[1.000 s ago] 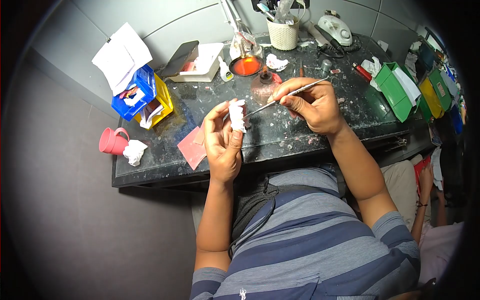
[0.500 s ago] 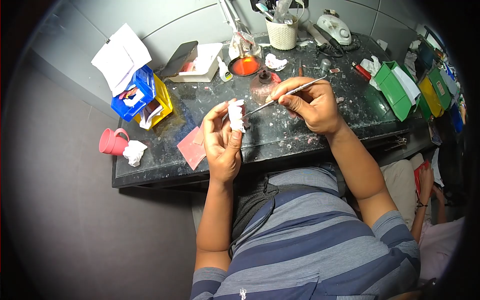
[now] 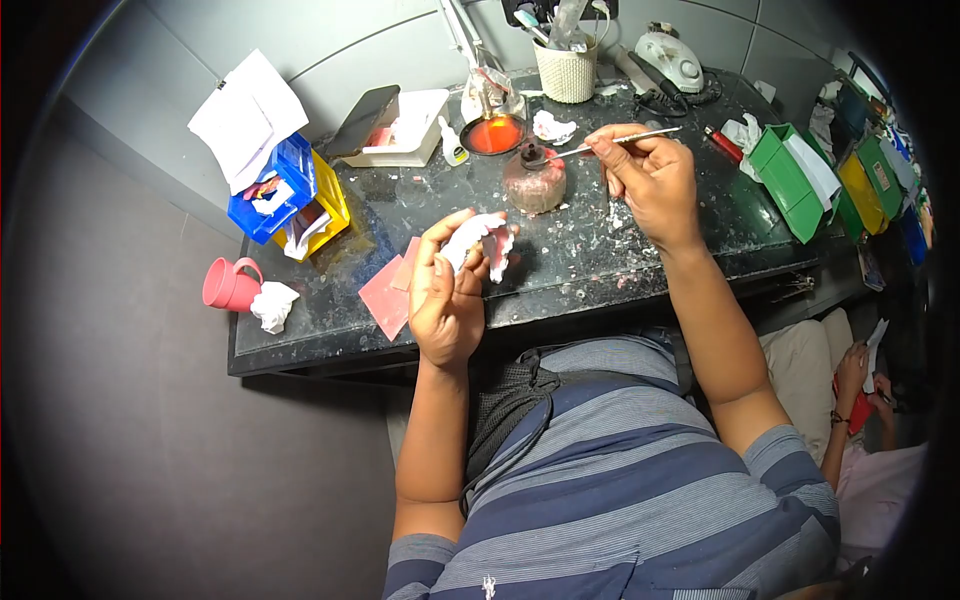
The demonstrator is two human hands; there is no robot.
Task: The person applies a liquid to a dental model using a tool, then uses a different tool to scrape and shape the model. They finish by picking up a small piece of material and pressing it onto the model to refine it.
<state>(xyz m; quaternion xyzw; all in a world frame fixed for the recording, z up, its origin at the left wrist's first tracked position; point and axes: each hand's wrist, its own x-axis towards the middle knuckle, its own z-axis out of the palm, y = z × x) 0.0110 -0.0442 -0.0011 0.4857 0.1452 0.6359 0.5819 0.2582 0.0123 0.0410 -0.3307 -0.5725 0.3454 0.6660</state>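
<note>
My left hand (image 3: 447, 300) grips a white dental cast (image 3: 466, 240) with pink wax showing on its inner side, tilted above the bench's front part. In my right hand (image 3: 650, 185) is a slim metal wax carver (image 3: 640, 137), pinched between thumb and fingers. Its tip reaches left to the top of a spirit burner (image 3: 535, 183), close to the dark wick holder; no flame can be made out. Pink wax sheets (image 3: 386, 298) lie on the bench beside my left hand.
Behind stand a white tray (image 3: 400, 155), a glue bottle (image 3: 452, 143), an orange-lit round dish (image 3: 493, 134) and a woven cup (image 3: 567, 75). Blue and yellow bins (image 3: 275, 190) and a pink mug (image 3: 222, 284) are left, green bins (image 3: 790, 175) right. Another person's hands (image 3: 853, 370) show at lower right.
My right hand has moved up and right, taking the carver's tip from the cast to the burner. My left hand has lowered slightly and turned the cast, showing its pink inner side.
</note>
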